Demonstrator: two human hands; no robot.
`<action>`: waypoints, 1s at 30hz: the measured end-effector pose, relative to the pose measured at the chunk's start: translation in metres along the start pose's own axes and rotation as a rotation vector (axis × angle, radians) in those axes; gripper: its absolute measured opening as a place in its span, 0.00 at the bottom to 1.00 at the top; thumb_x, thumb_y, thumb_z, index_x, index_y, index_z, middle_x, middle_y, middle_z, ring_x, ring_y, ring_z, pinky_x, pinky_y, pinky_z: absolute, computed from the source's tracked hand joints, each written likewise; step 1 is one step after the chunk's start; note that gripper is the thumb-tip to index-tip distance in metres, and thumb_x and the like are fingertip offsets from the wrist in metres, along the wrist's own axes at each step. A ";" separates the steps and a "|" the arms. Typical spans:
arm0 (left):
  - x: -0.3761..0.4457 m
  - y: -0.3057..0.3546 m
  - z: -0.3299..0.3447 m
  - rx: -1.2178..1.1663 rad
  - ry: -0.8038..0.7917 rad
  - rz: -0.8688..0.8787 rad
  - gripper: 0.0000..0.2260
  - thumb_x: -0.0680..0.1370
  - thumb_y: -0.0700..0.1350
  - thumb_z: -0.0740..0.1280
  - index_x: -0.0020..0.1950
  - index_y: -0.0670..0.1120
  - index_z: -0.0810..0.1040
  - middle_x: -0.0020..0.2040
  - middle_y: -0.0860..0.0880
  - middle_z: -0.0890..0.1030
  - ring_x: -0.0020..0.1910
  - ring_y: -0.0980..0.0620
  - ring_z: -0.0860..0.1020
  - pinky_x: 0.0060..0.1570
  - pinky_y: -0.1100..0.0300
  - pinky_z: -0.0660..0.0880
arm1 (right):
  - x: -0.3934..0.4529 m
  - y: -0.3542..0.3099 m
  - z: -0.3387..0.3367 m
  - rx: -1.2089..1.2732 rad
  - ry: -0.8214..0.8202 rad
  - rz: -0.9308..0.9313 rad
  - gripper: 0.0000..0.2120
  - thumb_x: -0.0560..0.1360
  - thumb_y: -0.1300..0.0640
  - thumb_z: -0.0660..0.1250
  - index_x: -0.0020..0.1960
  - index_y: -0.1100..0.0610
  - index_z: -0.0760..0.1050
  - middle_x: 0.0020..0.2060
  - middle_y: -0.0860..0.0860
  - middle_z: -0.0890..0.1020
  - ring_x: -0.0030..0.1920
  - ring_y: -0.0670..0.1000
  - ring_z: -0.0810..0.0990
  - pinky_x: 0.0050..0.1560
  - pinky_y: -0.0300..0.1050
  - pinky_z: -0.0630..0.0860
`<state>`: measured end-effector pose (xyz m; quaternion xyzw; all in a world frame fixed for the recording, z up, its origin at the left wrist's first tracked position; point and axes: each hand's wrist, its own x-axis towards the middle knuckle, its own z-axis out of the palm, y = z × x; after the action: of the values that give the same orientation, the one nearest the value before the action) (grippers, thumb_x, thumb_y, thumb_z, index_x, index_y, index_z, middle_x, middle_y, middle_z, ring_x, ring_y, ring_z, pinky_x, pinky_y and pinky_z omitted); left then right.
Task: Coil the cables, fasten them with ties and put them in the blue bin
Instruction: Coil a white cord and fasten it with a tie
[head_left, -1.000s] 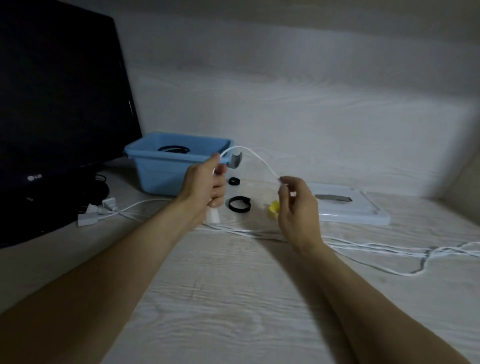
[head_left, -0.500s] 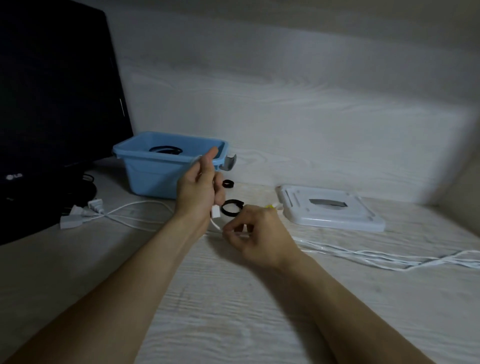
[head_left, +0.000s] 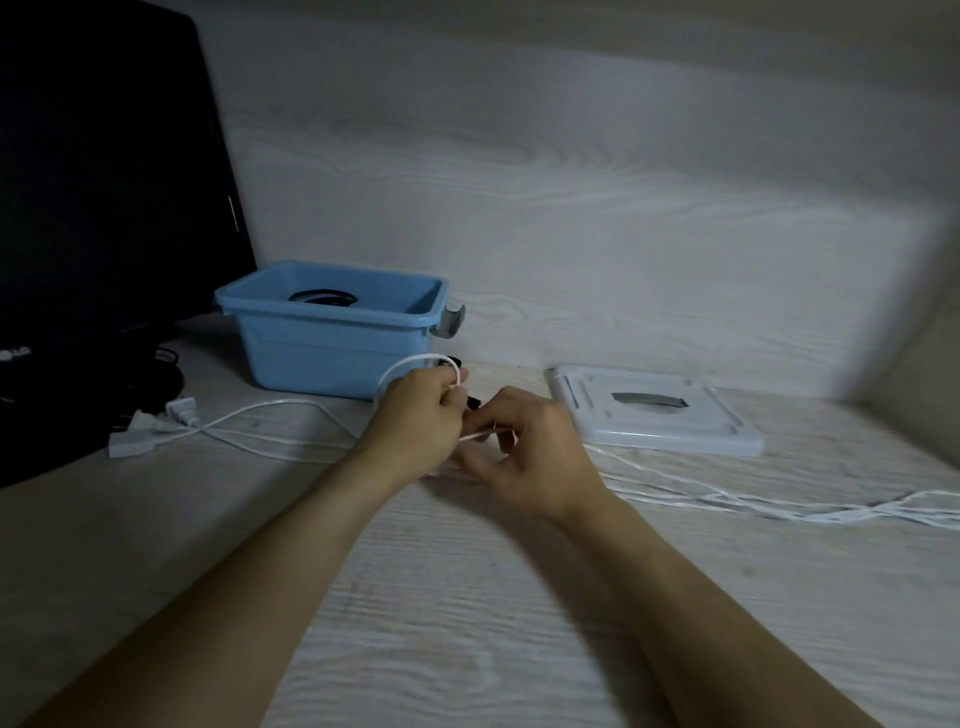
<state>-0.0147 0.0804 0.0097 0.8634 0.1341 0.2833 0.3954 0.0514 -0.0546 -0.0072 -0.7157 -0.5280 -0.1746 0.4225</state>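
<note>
Both hands now sit close together over the bench (head_left: 467, 597), lower than a second ago. The left hand (head_left: 415, 421) grips a small loop of the white cable (head_left: 727, 501), tighter than the earlier wide arc; the right hand (head_left: 524, 457) pinches the strand just beside it. The blue bin (head_left: 332, 338) stands far left. The monitor (head_left: 104, 182) reads "LG".
</note>
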 end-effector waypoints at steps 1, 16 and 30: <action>0.001 -0.002 -0.002 0.027 0.019 0.018 0.13 0.82 0.41 0.60 0.63 0.41 0.78 0.62 0.46 0.81 0.55 0.48 0.80 0.61 0.49 0.75 | 0.001 0.002 -0.001 0.004 0.007 0.012 0.05 0.69 0.54 0.76 0.44 0.52 0.85 0.37 0.48 0.82 0.34 0.39 0.76 0.39 0.31 0.68; -0.006 -0.009 -0.005 -0.057 -0.283 -0.018 0.17 0.81 0.56 0.54 0.42 0.50 0.77 0.37 0.51 0.78 0.39 0.52 0.77 0.49 0.45 0.77 | 0.000 0.000 -0.002 0.142 -0.045 0.246 0.02 0.77 0.60 0.70 0.46 0.58 0.78 0.37 0.49 0.81 0.35 0.44 0.77 0.38 0.36 0.73; -0.014 0.010 -0.028 -0.528 -0.667 -0.416 0.21 0.82 0.52 0.58 0.29 0.51 0.61 0.23 0.54 0.58 0.21 0.57 0.53 0.23 0.62 0.48 | 0.001 0.001 -0.012 0.348 -0.138 0.253 0.06 0.72 0.59 0.68 0.46 0.58 0.83 0.37 0.48 0.83 0.36 0.44 0.79 0.39 0.45 0.76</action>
<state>-0.0426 0.0840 0.0263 0.7321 0.0934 -0.0702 0.6711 0.0549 -0.0635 0.0001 -0.7027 -0.4839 0.0230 0.5211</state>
